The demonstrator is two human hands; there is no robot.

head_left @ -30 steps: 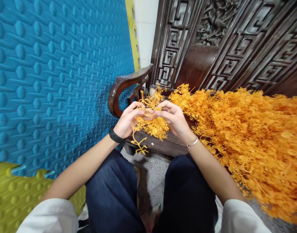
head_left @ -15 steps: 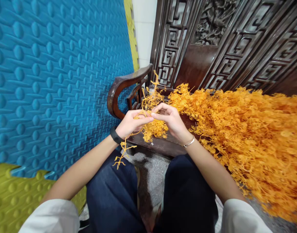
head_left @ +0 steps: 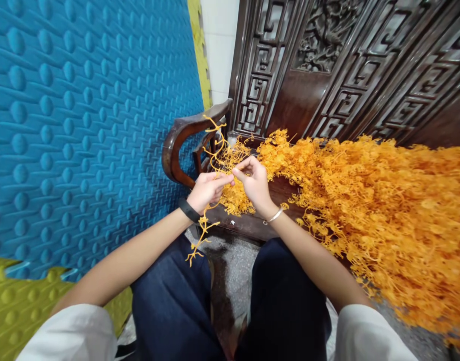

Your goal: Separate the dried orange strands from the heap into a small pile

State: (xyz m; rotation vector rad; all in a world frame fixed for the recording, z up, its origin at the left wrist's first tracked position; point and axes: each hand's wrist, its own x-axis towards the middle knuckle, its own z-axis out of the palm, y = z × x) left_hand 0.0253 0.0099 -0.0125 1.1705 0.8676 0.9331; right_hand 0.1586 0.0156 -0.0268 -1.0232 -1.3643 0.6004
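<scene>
My left hand (head_left: 209, 190) is closed around a thin orange artificial plant stem (head_left: 203, 233), whose forked end hangs below the wrist. Other curling strands of the same orange rise above the fingers. My right hand (head_left: 256, 185) pinches thumb and forefinger together at the left fingertips, where a bit of the stem seems to be gripped; the exact spot is too small to make out. Just behind both hands lies a small pile of orange sprigs (head_left: 237, 199) on the dark wooden bench (head_left: 224, 220).
A large heap of orange artificial foliage (head_left: 388, 210) covers the bench to the right. A curved armrest (head_left: 173, 143) stands at the left, a carved backrest (head_left: 301, 100) behind. Blue foam matting (head_left: 83, 125) fills the left side. A small white scrap (head_left: 233, 222) lies on the bench's front edge.
The upper strands have swung left and now curl over the armrest. My right hand has turned more upright, still meeting the left at the fingertips. The hanging end has shifted slightly right.
</scene>
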